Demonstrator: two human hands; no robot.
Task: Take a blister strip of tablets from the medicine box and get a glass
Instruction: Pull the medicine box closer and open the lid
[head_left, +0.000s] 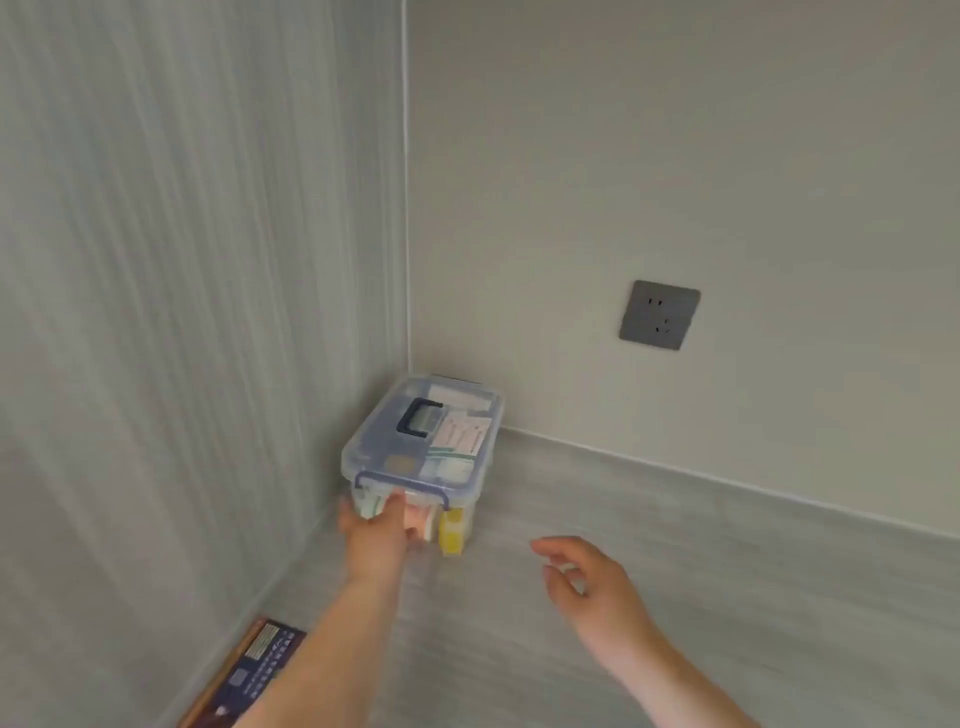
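A clear plastic medicine box (423, 447) with a blue lid handle and blue latches sits in the counter's back left corner, lid closed. Packets and a yellow item show through its walls. My left hand (376, 538) touches the box's near end, fingers against the front latch; whether it grips is unclear. My right hand (584, 577) hovers over the counter to the right of the box, fingers spread and empty. No blister strip or glass is in view.
A grey counter (675, 597) runs along a pale wall with a grey power socket (660, 315). A striped wall panel closes off the left side. A dark printed carton (249, 670) lies at the counter's near left edge.
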